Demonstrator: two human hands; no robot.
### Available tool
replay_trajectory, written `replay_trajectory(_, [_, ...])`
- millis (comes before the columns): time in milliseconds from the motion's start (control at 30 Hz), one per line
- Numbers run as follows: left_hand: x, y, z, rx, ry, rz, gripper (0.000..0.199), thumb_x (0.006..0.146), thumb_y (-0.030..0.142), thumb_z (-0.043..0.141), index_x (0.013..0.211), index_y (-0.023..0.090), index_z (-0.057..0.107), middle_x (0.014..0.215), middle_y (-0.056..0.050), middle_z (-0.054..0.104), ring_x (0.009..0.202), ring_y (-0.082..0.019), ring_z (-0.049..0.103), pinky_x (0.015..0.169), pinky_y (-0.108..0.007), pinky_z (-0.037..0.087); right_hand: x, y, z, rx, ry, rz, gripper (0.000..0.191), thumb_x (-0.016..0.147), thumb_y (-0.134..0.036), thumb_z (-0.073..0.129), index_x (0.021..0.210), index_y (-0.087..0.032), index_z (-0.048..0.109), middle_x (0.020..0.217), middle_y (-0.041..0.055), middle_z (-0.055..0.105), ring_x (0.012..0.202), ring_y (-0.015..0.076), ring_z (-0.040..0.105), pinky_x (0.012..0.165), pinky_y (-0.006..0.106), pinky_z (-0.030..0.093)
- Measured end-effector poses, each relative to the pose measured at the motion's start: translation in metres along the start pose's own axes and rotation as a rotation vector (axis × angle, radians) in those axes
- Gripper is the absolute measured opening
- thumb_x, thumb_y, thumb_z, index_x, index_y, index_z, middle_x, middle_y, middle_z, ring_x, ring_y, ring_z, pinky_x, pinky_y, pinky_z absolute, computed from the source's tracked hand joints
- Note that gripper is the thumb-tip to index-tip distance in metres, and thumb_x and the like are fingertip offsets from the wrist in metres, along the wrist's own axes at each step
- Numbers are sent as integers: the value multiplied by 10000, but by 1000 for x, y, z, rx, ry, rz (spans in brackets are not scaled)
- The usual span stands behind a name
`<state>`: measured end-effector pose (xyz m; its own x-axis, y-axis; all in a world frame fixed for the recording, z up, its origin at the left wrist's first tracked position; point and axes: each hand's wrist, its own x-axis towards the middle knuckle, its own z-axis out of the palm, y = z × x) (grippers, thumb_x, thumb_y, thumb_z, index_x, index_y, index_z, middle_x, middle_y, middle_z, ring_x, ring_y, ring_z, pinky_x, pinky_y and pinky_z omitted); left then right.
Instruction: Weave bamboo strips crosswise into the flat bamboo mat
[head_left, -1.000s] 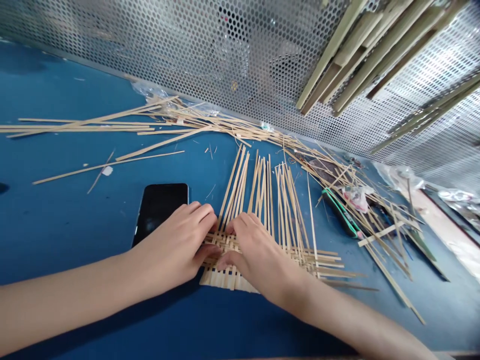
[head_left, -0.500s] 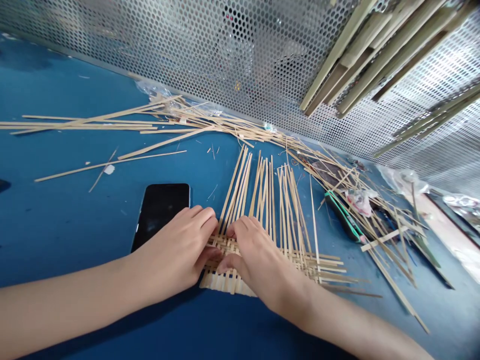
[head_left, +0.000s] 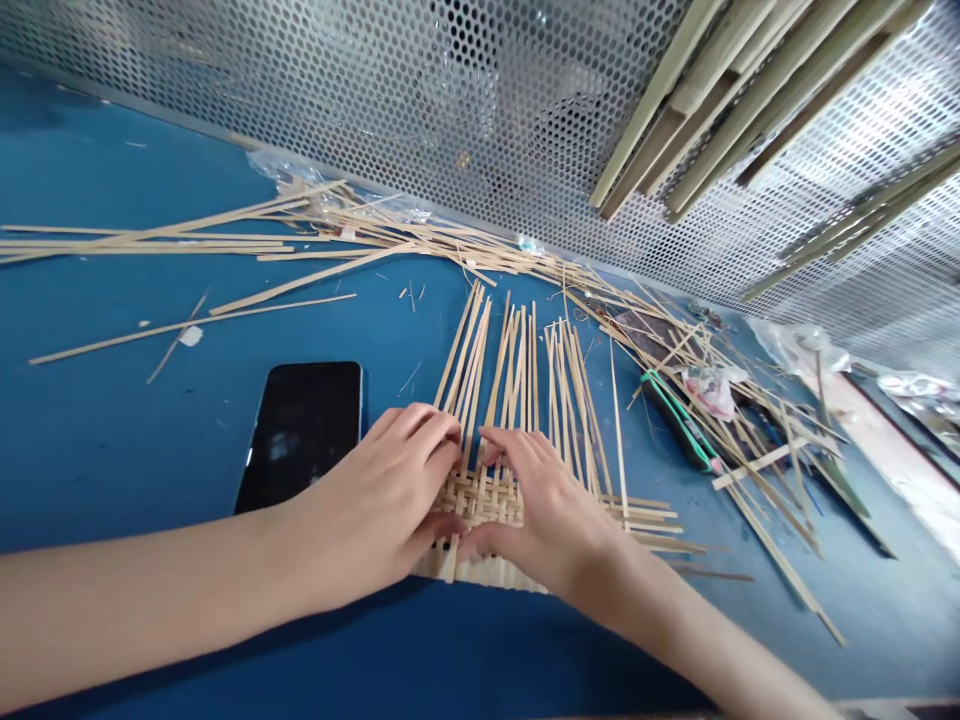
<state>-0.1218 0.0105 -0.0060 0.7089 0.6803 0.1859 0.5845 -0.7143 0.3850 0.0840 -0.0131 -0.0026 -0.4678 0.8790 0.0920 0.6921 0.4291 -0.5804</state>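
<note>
Tbh, with left hand and right hand half-curled on the woven bamboo mat on the table (can't tell if they're pinching strips), light, even pressure should stop it skewing.

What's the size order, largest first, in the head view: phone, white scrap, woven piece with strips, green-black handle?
Woven piece with strips, partly covered
Phone
Green-black handle
White scrap

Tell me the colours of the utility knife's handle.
The utility knife's handle is black and bright green, seen best in the head view.
</note>
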Motion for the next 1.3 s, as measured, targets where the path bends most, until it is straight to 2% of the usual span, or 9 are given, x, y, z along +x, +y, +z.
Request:
replay_trajectory(67, [1,-1,1,14,17,-10,157,813,169,633,954,121,584,1089,-114,547,1050,-298,485,854,-460,468,2,-7,1,-12,-22,-5,648,773,-316,798,1279,-169,422,1139,94,576,1093,275,550,953,492,490])
replay_trajectory(200, [0,-5,0,80,74,-1,178,841,274,634,919,123,582,1094,-120,553,1004,-294,506,820,-464,470,6,-18,-2,-20,-60,-10,578,822,-250,750,1280,-147,412,1162,116,575,1104,276,552,966,487,483])
replay_trajectory(300, [1,-6,0,68,62,-4,130,846,234,609,917,128,586,1081,-112,557,1003,-283,509,820,-454,469,7,-18,-2,-9,-82,-16,523,834,-202,722,1254,-127,420,1161,124,570,1097,270,541,956,469,488])
replay_trajectory(600, [3,-3,5,12,53,-26,59,856,170,545,892,131,569,1057,-109,532,954,-261,499,801,-442,475,12,-12,5,37,-56,-13,524,708,-115,768,1146,-102,480,1072,120,592,978,269,549,889,456,495])
replay_trajectory(933, [4,1,6,5,6,-66,132,839,100,429,902,141,537,1000,-104,505,841,-227,477,712,-407,456,14,-14,7,37,-55,9,500,685,-113,773,1104,-90,500,1004,115,604,913,259,559,843,441,502])
replay_trajectory(1100, [2,1,5,14,3,-79,143,825,100,448,915,142,551,1007,-97,524,813,-216,503,694,-388,461,7,-14,6,48,-34,-28,465,770,-89,697,1171,-135,466,1077,110,588,984,259,548,879,437,496])
replay_trajectory(1200, [0,-1,1,20,16,-65,150,797,80,469,907,143,550,1019,-94,535,833,-221,518,715,-395,469,3,-12,5,67,0,-47,518,813,-159,711,1250,-143,432,1114,110,584,1015,265,539,893,448,493])
replay_trajectory(1300, [-2,-5,-5,116,58,-20,169,708,57,495,842,149,541,997,-98,549,820,-243,529,700,-420,459,4,-14,7,69,67,-79,598,840,-258,728,1320,-127,397,1149,123,591,1046,273,530,927,472,475])
